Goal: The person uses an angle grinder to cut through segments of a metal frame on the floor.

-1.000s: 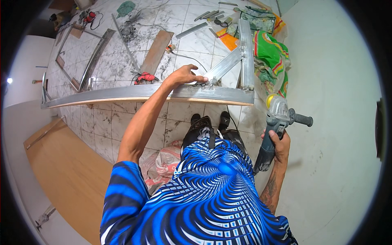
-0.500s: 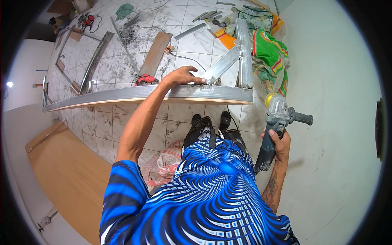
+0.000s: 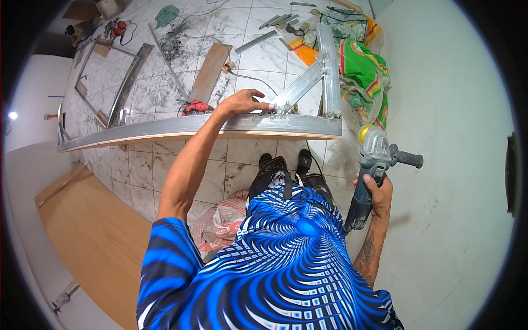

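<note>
Biggest first: the white marbled tile floor [image 3: 236, 170] is covered in dark smudges, with a plain pale wall [image 3: 445, 165] running up the right side. Next is the wide brown wood panel [image 3: 93, 231] over at lower left. Then there's the metal frame [image 3: 159, 127], its long grey bar crossing in front of the person (it looks bowed, but that's probably just the fisheye), with an upright [image 3: 330, 71] at the right end and a diagonal brace [image 3: 300, 87] slanting between the two. Past the frame lies a brown board [image 3: 210, 71], with a green plastic sack [image 3: 360, 69] bunched up beside the upright, and a red-and-white sack [image 3: 225, 217] sits near the person's legs. The angle grinder [image 3: 360, 201] is at the right, between the person's body and the wall, held head up with its side handle sticking out to the right. The right hand [image 3: 379, 193] has its fingers closed around the grinder body. The left hand [image 3: 242, 103] is over the bar, fingers partly bent and spread, not wrapped around anything, thumb tip right by the brace's lower end. Smallest is the grinder's yellow disc [image 3: 363, 133], near the bar's right end.
</note>
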